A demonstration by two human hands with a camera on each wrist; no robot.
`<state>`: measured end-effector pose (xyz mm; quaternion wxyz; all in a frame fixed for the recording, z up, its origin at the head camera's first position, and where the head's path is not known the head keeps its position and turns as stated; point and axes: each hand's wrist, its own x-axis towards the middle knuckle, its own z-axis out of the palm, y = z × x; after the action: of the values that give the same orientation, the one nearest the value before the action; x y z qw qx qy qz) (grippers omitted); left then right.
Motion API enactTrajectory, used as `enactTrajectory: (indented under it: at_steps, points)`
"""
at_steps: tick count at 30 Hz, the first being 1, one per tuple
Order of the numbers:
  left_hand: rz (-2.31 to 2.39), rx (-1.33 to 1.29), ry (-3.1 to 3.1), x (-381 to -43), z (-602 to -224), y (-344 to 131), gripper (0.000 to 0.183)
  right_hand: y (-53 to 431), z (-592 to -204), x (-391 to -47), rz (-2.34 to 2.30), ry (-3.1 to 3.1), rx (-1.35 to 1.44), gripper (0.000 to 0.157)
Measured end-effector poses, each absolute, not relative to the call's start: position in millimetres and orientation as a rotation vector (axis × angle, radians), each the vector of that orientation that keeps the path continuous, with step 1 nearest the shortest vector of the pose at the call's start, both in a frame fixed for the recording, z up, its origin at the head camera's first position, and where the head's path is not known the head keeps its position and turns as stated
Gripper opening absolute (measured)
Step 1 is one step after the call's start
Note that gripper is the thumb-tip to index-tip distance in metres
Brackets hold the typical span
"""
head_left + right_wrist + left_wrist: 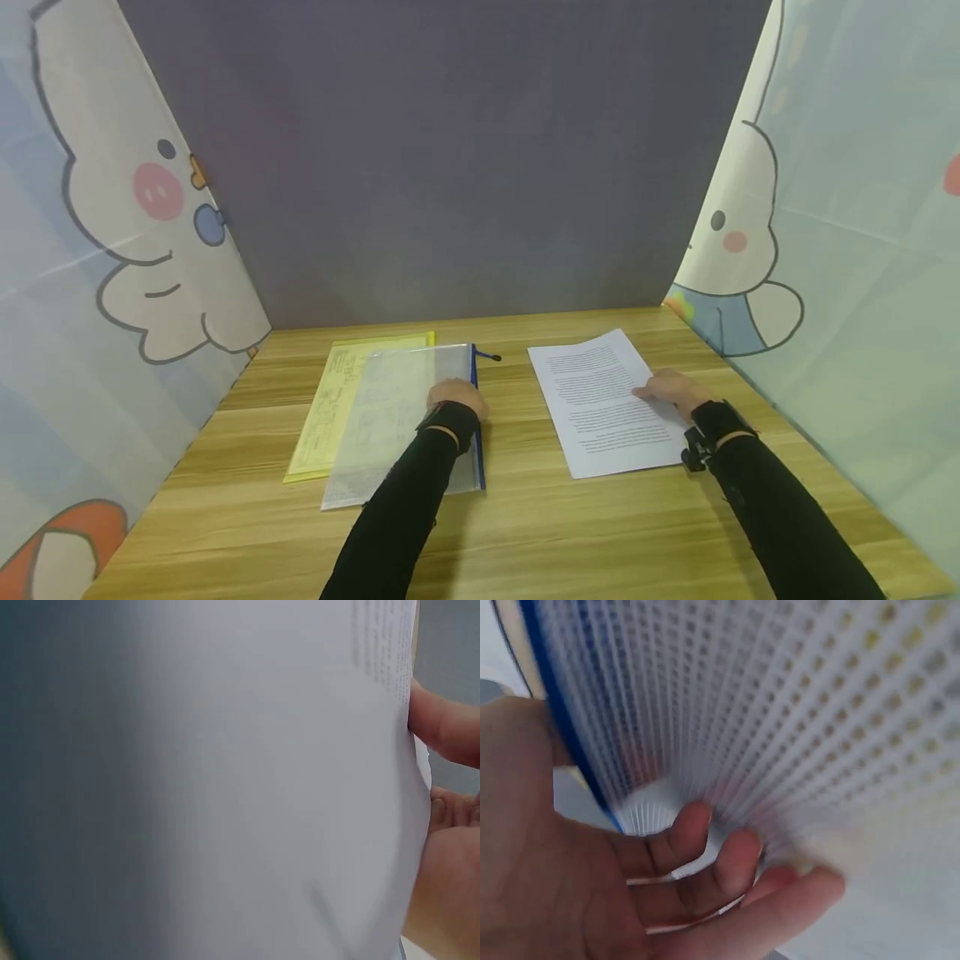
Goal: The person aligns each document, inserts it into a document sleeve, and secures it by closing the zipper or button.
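My left hand [459,396] grips the right side of a clear mesh zip pouch [386,433], which has a blue zip edge [480,458] and a dark pull tab at its top. From the left wrist camera, the curled fingers [735,862] show against the mesh, while the thumb is partly hidden past the blue edge. On the right, my right hand [675,392] pinches the right edge of printed white paper [600,417]. The right wrist view shows the thumb [442,724] on the printed face and the other fingers behind. How many sheets there are, I cannot tell.
Under the pouch's left part lies a yellow-edged folder [318,429] with a printed page showing. The wooden table [525,542] meets a dark grey panel [480,167] at the back. Cartoon-printed curtains [862,250] stand along both sides.
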<state>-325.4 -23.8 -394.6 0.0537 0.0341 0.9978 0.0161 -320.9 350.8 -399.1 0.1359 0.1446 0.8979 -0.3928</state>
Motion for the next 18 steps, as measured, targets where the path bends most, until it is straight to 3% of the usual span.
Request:
enactTrajectory:
  at_steps: [5,13,18]
  points:
    - [0.210,0.232,2.942,-319.6,-378.9,-38.2,0.032,350.8,-399.0,-320.0,-1.152,2.604,0.429,0.064]
    - [0.459,0.349,2.762,-337.3,-391.5,-58.7,0.027,345.8,-393.2,-310.3,-1.230,2.630,0.317,0.078]
    - [0.659,0.347,2.731,-338.5,-396.1,-71.1,0.030,341.1,-388.6,-304.9,-1.310,2.704,0.079,0.061]
